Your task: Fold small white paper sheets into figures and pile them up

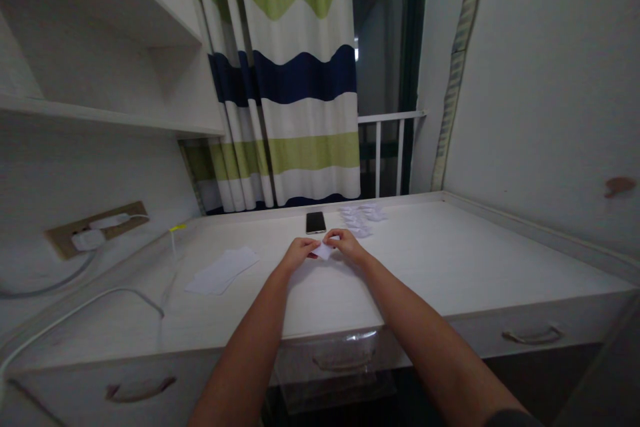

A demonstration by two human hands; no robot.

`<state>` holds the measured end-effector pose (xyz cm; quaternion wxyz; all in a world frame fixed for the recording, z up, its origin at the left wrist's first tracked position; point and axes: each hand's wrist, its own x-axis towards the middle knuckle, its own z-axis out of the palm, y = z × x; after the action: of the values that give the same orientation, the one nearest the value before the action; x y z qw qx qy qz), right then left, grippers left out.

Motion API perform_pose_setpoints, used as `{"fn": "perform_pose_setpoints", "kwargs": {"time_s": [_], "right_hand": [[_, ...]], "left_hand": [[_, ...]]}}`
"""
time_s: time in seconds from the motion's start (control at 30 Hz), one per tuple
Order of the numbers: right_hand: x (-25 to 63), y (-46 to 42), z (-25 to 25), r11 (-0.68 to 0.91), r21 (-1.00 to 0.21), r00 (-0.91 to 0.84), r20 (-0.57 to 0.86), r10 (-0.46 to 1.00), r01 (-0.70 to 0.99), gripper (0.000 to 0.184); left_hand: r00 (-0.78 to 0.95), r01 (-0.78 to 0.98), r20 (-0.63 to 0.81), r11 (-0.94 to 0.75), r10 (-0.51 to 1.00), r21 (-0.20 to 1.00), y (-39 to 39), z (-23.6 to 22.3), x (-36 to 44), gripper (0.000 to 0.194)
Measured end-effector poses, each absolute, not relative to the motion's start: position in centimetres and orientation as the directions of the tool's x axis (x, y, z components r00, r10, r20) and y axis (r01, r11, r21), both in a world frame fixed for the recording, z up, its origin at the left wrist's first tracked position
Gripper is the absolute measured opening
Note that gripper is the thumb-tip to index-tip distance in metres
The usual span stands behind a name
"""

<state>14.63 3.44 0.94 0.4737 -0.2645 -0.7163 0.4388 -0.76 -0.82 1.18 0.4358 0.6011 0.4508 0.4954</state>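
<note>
A small folded piece of white paper (324, 251) is held between my two hands, just above the white desk (440, 253). My left hand (300, 251) pinches its left side, with the fingers partly under it. On the other side my right hand (346, 242) grips the upper right edge between thumb and fingers. Beyond my right hand, several folded white paper pieces (361, 217) lie grouped together on the desk. A dark-screened phone (315, 222) lies flat just past my hands.
Flat white paper sheets (223, 271) lie at the left. A pale cable (120, 290) runs along the desk's left side, below a wall socket with plugs (95, 233). A shelf (110, 117) overhangs the left. A striped curtain (305, 120) hangs behind the desk.
</note>
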Motion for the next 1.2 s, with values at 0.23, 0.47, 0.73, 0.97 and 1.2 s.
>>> {"fn": "perform_pose_setpoints", "kwargs": {"time_s": [0.23,0.47,0.73,0.97,1.2], "right_hand": [[14.83,3.58,1.06,0.423,-0.905,-0.365,0.409,0.836,-0.047,0.01],[14.84,3.7,1.0,0.423,-0.904,-0.345,0.415,0.842,-0.055,0.01],[14.91,4.19,0.85,0.421,-0.906,-0.297,0.414,0.86,-0.044,0.014],[15.05,4.16,0.9,0.367,-0.928,-0.292,0.37,0.882,-0.066,0.022],[15.16,4.3,0.97,0.355,-0.932,-0.312,0.358,0.88,-0.069,0.025]], "left_hand": [[0.065,0.03,0.13,-0.132,0.989,0.991,-1.06,1.23,-0.82,0.033],[0.063,0.0,0.127,-0.127,0.99,0.992,-1.08,1.28,-1.04,0.033],[0.021,0.014,0.148,-0.149,0.989,0.989,-1.06,1.5,-1.12,0.031],[-0.042,0.008,0.175,-0.175,0.984,0.985,-0.56,1.46,-1.38,0.03],[-0.086,0.045,0.215,-0.212,0.973,0.976,-0.91,1.62,-1.56,0.034]]}}
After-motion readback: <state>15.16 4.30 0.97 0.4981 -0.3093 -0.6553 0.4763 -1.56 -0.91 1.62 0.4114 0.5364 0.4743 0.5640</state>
